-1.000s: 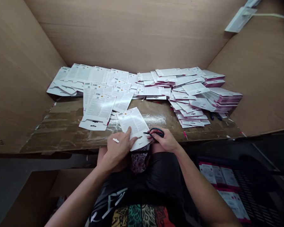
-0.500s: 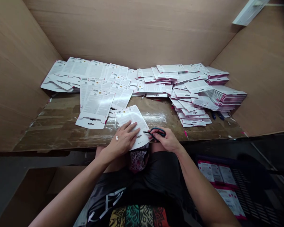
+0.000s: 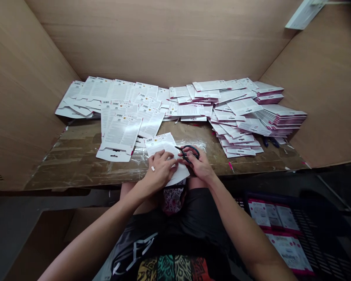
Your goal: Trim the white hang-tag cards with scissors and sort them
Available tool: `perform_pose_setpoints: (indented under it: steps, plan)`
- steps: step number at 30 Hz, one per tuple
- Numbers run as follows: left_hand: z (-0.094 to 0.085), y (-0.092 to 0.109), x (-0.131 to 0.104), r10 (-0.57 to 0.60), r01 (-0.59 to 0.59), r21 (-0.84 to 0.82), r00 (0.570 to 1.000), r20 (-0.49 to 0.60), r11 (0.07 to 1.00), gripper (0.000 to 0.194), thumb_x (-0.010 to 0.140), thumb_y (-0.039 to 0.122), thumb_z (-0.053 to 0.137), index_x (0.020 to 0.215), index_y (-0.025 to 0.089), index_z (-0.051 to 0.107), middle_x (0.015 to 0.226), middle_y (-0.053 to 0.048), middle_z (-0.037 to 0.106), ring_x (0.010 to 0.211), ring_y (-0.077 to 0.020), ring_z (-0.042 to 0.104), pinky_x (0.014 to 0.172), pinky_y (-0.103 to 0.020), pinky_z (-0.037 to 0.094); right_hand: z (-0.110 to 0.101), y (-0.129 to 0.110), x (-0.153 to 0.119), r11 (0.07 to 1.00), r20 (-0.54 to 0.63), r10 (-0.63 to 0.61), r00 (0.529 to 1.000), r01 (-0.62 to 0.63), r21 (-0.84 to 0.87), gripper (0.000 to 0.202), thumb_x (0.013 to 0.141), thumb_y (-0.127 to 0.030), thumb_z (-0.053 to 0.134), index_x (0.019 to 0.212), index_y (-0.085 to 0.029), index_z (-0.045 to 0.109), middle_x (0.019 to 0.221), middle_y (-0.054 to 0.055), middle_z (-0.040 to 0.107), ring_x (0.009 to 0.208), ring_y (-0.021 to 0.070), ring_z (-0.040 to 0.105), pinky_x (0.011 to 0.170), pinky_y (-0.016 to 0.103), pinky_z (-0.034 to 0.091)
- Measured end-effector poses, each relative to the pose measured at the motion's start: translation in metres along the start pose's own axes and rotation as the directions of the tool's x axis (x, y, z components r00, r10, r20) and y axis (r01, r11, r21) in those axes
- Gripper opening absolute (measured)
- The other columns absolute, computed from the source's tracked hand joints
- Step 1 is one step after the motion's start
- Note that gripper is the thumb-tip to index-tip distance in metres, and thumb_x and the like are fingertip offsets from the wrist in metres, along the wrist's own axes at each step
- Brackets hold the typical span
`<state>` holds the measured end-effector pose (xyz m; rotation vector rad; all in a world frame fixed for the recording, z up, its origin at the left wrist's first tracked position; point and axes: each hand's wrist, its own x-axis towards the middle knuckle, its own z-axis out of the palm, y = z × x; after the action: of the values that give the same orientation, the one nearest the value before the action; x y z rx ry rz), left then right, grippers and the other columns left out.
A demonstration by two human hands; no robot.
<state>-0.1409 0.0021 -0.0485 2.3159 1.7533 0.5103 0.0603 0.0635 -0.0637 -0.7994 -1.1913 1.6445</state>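
A flat white printed card packet (image 3: 161, 141) lies at the table's front edge, its flap end overhanging a little. My left hand (image 3: 160, 168) presses on it with bent fingers, gripping it near the flap; a small white scrap sticks to the back of this hand. My right hand (image 3: 201, 166) holds dark-handled scissors (image 3: 190, 148), whose blades point left above the packet's right edge. The fingers of my right hand also reach the packet's right edge, close to the left fingertips. Whether they pinch the packet is unclear.
Overlapping white packets (image 3: 121, 130) lie at the back left. Stacked packets (image 3: 242, 107) fill the right, with blue-handled tools (image 3: 271, 142) beside them. Cardboard walls (image 3: 152, 43) enclose the table (image 3: 76, 156). A dark basket (image 3: 312, 234) holding pink-and-white packs stands low at right.
My left hand has gone from flat and spread to bent fingers on the packet. My right hand and scissors moved left and up, over the packet's edge. The view shifted slightly.
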Motion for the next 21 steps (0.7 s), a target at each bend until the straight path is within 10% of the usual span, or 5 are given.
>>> perform_pose_setpoints:
  steps: [14,21]
  plan:
    - [-0.018,-0.017,0.022,0.087,-0.055,-0.165,0.977,0.195,0.985,0.014,0.104,0.024,0.061,0.112,0.024,0.073,0.117,-0.008,0.07,0.11,-0.0278,0.057,0.096,-0.043,0.041,0.005,0.016,0.003,0.999,-0.044,0.02,0.999,-0.022,-0.044,0.045,0.084,-0.065,0.086,0.102,-0.026,0.072,0.111,0.004,0.068,0.107,0.0222,0.075,0.097,0.042,0.069]
    - [-0.02,-0.001,0.035,0.133,-0.174,0.106,0.94,0.314,0.979,0.022,0.104,0.016,0.05,0.109,0.021,0.071,0.118,-0.013,0.067,0.111,-0.0311,0.054,0.088,-0.044,0.043,0.005,0.016,0.004,0.999,-0.038,0.009,0.999,-0.01,-0.045,0.046,0.084,-0.065,0.086,0.103,-0.026,0.071,0.111,0.004,0.068,0.105,0.0226,0.074,0.096,0.043,0.069]
